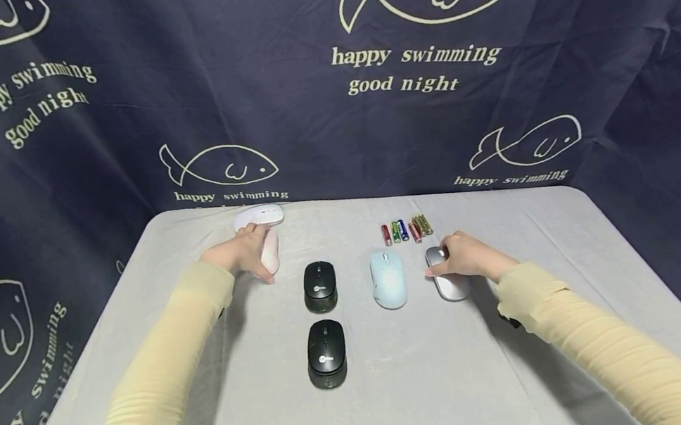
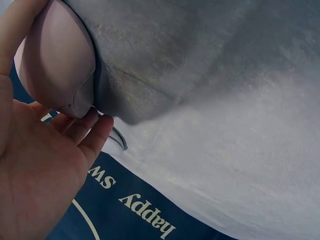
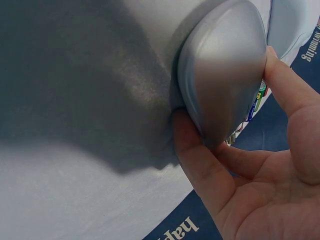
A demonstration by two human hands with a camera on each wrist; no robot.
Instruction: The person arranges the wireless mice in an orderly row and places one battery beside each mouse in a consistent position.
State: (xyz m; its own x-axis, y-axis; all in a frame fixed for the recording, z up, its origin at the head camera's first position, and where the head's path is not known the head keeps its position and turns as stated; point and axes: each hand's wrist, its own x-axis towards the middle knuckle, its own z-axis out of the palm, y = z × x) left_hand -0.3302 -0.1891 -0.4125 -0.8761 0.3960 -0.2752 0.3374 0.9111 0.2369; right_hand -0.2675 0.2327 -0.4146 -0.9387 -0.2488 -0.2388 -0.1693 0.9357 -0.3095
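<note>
At the far left of the table, my left hand (image 1: 242, 250) grips a pale pink computer mouse (image 1: 271, 252) by its sides. The left wrist view shows the thumb along one edge of the pink mouse (image 2: 57, 55) and fingertips at its far end. Just behind it lies a white mouse (image 1: 261, 214), partly covered by the fingers. On the right, my right hand (image 1: 472, 255) holds a silver-grey mouse (image 1: 454, 288), thumb on its left side. Fingers curl around the end of the silver mouse (image 3: 225, 70) in the right wrist view.
A light blue mouse (image 1: 389, 281) sits left of the silver one. Two black mice, one farther back (image 1: 320, 281) and one nearer (image 1: 326, 345), stand mid-table. Several small batteries (image 1: 403, 231) lie in a row behind. A dark blue printed curtain (image 1: 333, 149) hangs beyond the table.
</note>
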